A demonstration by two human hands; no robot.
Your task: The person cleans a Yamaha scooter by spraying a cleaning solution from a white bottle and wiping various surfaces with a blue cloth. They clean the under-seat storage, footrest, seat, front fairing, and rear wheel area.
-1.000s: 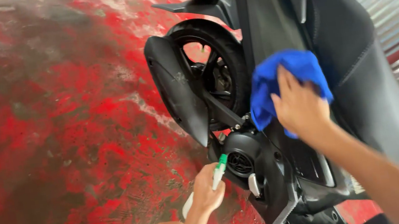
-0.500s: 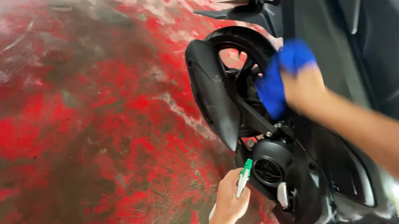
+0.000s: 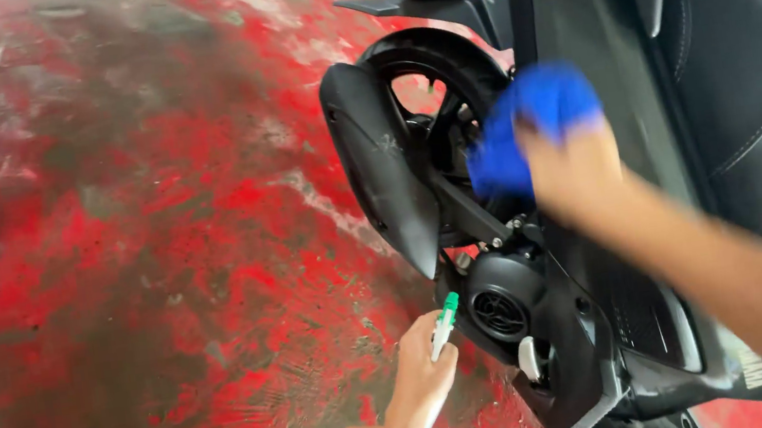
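Head view, right hand: the right hand [image 3: 571,169] presses a blue cloth [image 3: 531,125] against the black side panel [image 3: 601,97] of a scooter, just above and beside the rear wheel [image 3: 438,89]; fingers spread flat over the cloth, which bunches out past the fingertips toward the wheel.
Head view, left hand: the left hand [image 3: 422,375] is closed around a small spray bottle [image 3: 442,326] with a white body and green nozzle; bottle nearly upright, tilted slightly, nozzle end up and toward the scooter.
Bottle to engine: the nozzle sits just beside the round black engine cover [image 3: 500,301], apart from it, not touching.
Cloth to bottle: the cloth lies up and to the right of the bottle, with the exhaust muffler [image 3: 384,164] and swingarm between them.
Nearer hand: the left hand is nearer the engine cover; the right hand is nearer the panel and wheel.
Long axis: the muffler runs lengthwise away from the viewer, parallel to the scooter body.
Seat: a black seat [image 3: 744,68] rises to the right of the cloth.
Ground: a wet, worn red floor [image 3: 132,257] lies left of the scooter.
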